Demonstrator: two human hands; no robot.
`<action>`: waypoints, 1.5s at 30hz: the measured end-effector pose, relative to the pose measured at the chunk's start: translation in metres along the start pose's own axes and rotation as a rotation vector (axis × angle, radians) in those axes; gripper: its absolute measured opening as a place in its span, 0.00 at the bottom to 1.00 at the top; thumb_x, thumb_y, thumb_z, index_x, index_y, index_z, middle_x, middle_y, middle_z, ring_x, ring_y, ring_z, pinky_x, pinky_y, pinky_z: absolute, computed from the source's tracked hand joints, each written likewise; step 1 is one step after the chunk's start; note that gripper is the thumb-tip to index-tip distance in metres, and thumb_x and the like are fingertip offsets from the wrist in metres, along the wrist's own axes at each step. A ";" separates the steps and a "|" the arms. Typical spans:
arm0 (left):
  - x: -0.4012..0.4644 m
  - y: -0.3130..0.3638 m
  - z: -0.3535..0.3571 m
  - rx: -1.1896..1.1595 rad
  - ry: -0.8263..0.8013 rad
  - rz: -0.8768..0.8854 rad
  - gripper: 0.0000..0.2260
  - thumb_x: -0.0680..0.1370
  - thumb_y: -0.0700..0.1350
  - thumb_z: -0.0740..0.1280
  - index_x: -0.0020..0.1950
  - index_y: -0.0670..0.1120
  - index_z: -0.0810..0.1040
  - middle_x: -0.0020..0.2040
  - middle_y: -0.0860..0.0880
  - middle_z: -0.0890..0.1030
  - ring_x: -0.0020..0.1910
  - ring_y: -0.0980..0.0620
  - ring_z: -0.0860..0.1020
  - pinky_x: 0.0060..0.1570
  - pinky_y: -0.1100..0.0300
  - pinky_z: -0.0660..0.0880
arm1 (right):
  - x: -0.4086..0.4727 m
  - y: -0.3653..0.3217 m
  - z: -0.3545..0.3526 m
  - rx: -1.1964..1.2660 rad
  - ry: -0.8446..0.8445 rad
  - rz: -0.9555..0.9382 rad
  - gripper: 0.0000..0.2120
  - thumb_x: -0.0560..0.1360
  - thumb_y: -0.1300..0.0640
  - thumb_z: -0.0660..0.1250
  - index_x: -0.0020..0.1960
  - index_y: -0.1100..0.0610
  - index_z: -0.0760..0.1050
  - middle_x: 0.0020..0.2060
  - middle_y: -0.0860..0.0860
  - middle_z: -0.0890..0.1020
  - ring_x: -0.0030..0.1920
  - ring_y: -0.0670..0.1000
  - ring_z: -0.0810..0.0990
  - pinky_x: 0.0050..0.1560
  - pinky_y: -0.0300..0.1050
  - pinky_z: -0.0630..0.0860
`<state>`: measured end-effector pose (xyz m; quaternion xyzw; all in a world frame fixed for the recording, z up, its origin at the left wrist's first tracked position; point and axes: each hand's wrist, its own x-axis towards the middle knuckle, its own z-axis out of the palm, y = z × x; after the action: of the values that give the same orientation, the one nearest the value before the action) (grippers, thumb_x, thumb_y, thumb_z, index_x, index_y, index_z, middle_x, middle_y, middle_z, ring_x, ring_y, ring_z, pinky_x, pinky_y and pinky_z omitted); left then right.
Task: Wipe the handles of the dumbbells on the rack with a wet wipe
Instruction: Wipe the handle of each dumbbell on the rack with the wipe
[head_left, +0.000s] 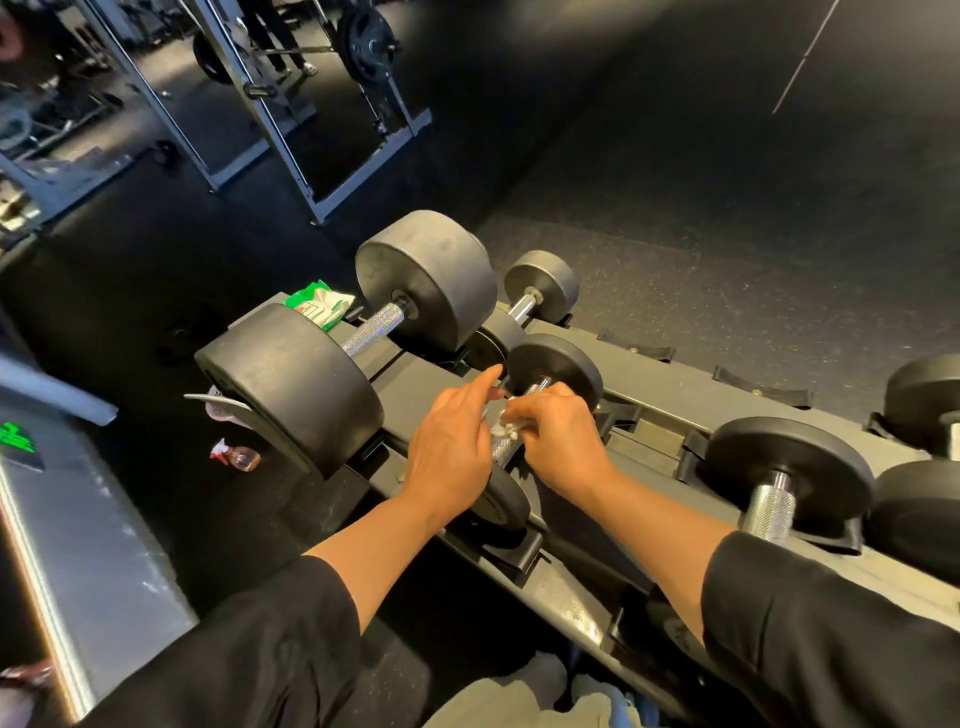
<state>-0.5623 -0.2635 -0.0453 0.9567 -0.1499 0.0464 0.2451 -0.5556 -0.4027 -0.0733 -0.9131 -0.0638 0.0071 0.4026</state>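
Observation:
A small dumbbell lies on the grey rack in front of me, its knurled handle mostly covered by my hands. My right hand grips the handle with a crumpled white wet wipe under its fingers. My left hand sits just left of the handle, fingers fairly straight and pointing toward the far weight head, touching the wipe's edge. A large dumbbell with a bare silver handle rests to the left. Another dumbbell lies to the right.
A green and white wipe packet lies on the rack's far left end. A small spray bottle lies on the black floor. A smaller dumbbell sits behind. Metal frames and a barbell stand at the back left.

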 end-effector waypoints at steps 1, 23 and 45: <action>0.000 0.001 0.000 0.001 -0.002 0.001 0.24 0.78 0.40 0.55 0.74 0.49 0.63 0.61 0.51 0.77 0.59 0.52 0.72 0.50 0.56 0.73 | -0.003 -0.002 -0.002 0.010 -0.009 -0.010 0.14 0.74 0.66 0.66 0.56 0.55 0.80 0.57 0.53 0.78 0.57 0.49 0.73 0.56 0.34 0.66; 0.029 -0.019 -0.029 -0.412 -0.397 -0.146 0.22 0.83 0.38 0.54 0.74 0.54 0.61 0.66 0.56 0.71 0.64 0.57 0.72 0.53 0.77 0.67 | -0.015 -0.007 -0.015 0.326 -0.096 0.104 0.13 0.71 0.72 0.66 0.45 0.56 0.84 0.51 0.49 0.84 0.48 0.35 0.77 0.56 0.30 0.73; 0.203 -0.082 -0.018 0.060 -0.971 1.123 0.37 0.79 0.38 0.63 0.78 0.58 0.43 0.78 0.58 0.45 0.75 0.56 0.56 0.69 0.65 0.57 | 0.040 -0.055 -0.008 -0.179 0.235 0.455 0.13 0.72 0.65 0.69 0.56 0.56 0.81 0.54 0.51 0.82 0.55 0.47 0.77 0.59 0.39 0.73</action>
<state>-0.3440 -0.2399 -0.0339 0.6553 -0.7065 -0.2594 0.0643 -0.5215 -0.3670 -0.0256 -0.9304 0.1898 -0.0145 0.3132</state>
